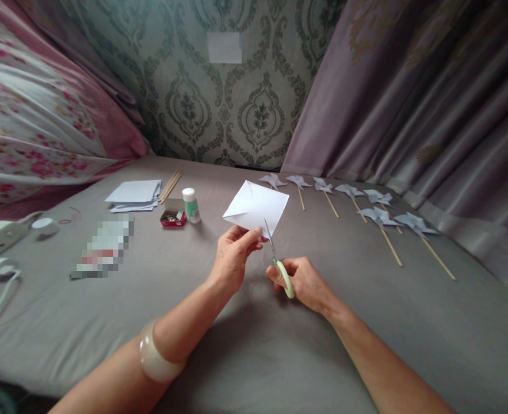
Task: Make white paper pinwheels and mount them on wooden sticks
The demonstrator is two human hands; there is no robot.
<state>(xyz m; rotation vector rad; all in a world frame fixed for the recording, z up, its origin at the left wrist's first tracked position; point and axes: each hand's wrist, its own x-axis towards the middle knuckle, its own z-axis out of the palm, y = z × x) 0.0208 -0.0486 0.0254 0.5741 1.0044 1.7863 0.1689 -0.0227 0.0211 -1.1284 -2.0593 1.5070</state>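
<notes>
A square sheet of white paper (258,201) is pinched near its lower corner by my left hand (233,256). Slits or creases run in from some of its corners. My right hand (301,282) grips scissors (285,277) with pale green handles, fingers wrapped round the loops. The blades lie at the paper's lower right corner, pointing towards its middle. How far the blades are apart is hard to see. On the right lie several white paper pinwheels (378,216) on wooden sticks.
At the left are a stack of white paper (135,192), wooden sticks (170,187), a small red box (172,218) with metal bits, and a white-and-green bottle (190,206). Farther left lie a blurred-out flat object (107,244), a round white piece (45,226) and a power strip (1,236) with cables.
</notes>
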